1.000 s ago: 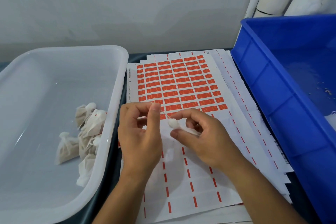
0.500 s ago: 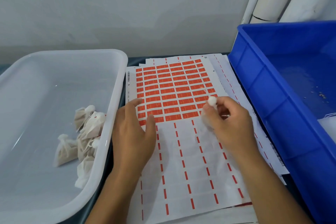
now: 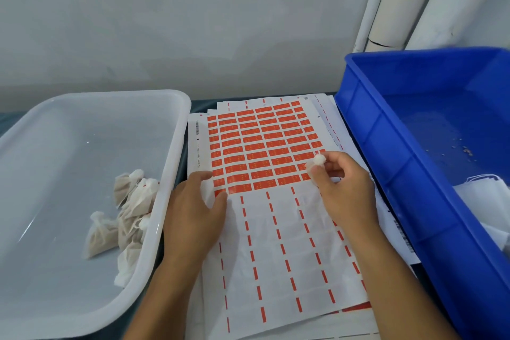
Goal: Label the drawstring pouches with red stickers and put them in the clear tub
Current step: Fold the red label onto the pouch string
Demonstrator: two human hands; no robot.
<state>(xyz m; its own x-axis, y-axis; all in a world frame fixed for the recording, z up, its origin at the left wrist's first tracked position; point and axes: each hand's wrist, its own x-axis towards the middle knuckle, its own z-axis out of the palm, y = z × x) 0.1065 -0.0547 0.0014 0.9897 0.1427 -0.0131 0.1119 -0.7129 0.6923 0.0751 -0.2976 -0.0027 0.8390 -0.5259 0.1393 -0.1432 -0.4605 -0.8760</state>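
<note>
Meanwhile the right hand (image 3: 345,190) pinches a small white drawstring pouch (image 3: 317,162) over the white sheet of red rectangular stickers (image 3: 259,152); the left hand (image 3: 193,212) rests flat, fingers relaxed, on that sheet.

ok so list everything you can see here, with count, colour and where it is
clear tub: one, translucent white, left
drawstring pouches: a pile, exact count unclear, off-white, in the tub by its right wall
sticker sheet: one on top of a stack, white backing, centre
red stickers: many, in rows on the sheet's far half; near half peeled
blue bin: one, right
white bag: one, in the blue bin, near end
white pipes: at least two, upper right, against the wall
held pouch: one, off-white, in the right hand's fingers
left hand: resting flat on the sheet's left edge
right hand: over the sheet's right side, holding the pouch
</note>
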